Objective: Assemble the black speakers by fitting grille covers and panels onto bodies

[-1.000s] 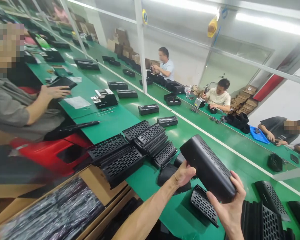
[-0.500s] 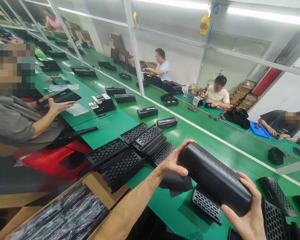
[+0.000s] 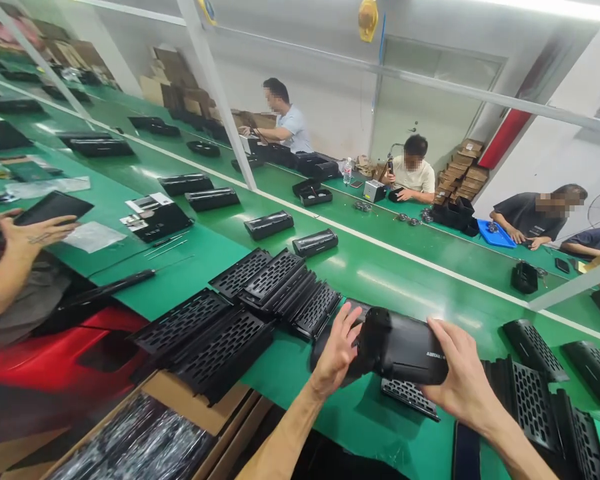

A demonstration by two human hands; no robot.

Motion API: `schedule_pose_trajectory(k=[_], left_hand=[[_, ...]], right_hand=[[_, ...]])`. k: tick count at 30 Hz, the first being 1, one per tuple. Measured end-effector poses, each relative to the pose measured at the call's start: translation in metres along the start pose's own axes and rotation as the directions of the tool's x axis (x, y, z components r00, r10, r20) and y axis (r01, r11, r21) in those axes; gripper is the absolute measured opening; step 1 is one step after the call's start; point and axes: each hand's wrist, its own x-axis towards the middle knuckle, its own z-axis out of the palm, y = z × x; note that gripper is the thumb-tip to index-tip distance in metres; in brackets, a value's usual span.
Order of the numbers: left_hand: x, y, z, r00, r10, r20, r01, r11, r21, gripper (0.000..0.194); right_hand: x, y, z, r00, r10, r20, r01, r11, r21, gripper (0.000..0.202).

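Note:
My right hand (image 3: 463,370) grips the right end of a black plastic housing (image 3: 415,347), thumb on top and fingers below. Small light lettering shows near that end. By the housing's left end is my left hand (image 3: 334,360), its fingers spread and apart; whether they touch the housing I cannot tell. Blur and glare hide the housing's middle. Under it, a perforated black panel (image 3: 411,399) lies on the green table. Left of my hands is a pile of similar perforated panels (image 3: 275,283).
A cardboard box (image 3: 215,407) of plastic-wrapped parts stands at the near left. More perforated panels (image 3: 533,400) and a phone (image 3: 466,450) lie on the right. Black housings (image 3: 316,243) line the green belt. A co-worker's hand (image 3: 35,233) holds a dark part at left.
The housing has been turned and lowered, so its lettered face shows. My left hand has come off its left end and opened; my right hand keeps hold. The view has shifted right.

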Motion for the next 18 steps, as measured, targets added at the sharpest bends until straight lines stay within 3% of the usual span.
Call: schedule_pose_trajectory(k=[2, 4, 6, 8, 10, 13, 15, 18], left_hand=[[-0.006, 0.008, -0.004, 0.999, 0.046, 0.0, -0.045, 0.968, 0.249, 0.124], [-0.009, 0.009, -0.001, 0.997, 0.074, 0.007, -0.069, 0.888, 0.454, 0.109], [-0.01, 0.007, 0.001, 0.991, 0.135, -0.004, -0.111, 0.83, 0.547, 0.093], [-0.012, 0.006, -0.001, 0.985, 0.172, -0.025, -0.128, 0.819, 0.559, 0.087], [-0.016, 0.007, -0.005, 0.986, 0.156, -0.062, -0.098, 0.837, 0.538, 0.085], [-0.021, 0.013, -0.01, 0.992, 0.1, -0.076, -0.05, 0.868, 0.494, 0.086], [-0.021, 0.017, -0.009, 0.995, 0.087, -0.058, -0.049, 0.876, 0.48, 0.085], [-0.018, 0.019, -0.006, 0.994, 0.097, -0.051, -0.059, 0.866, 0.497, 0.078]], right_hand=[[0.001, 0.001, 0.0, 0.995, -0.035, 0.096, 0.05, 0.985, -0.164, 0.096], [0.002, 0.0, 0.004, 0.986, -0.013, 0.169, 0.051, 0.974, -0.221, 0.095], [-0.002, 0.001, 0.008, 0.979, 0.0, 0.202, 0.041, 0.98, -0.196, 0.094], [-0.012, 0.008, 0.007, 0.985, 0.032, 0.171, -0.013, 0.993, -0.115, 0.096], [-0.026, 0.02, 0.005, 0.98, 0.157, 0.124, -0.162, 0.986, 0.029, 0.1], [-0.047, 0.035, 0.008, 0.916, 0.352, 0.192, -0.4, 0.839, 0.368, 0.102], [-0.055, 0.036, 0.014, 0.891, 0.396, 0.222, -0.452, 0.724, 0.522, 0.098], [-0.06, 0.027, 0.024, 0.879, 0.463, 0.113, -0.442, 0.703, 0.558, 0.081]])
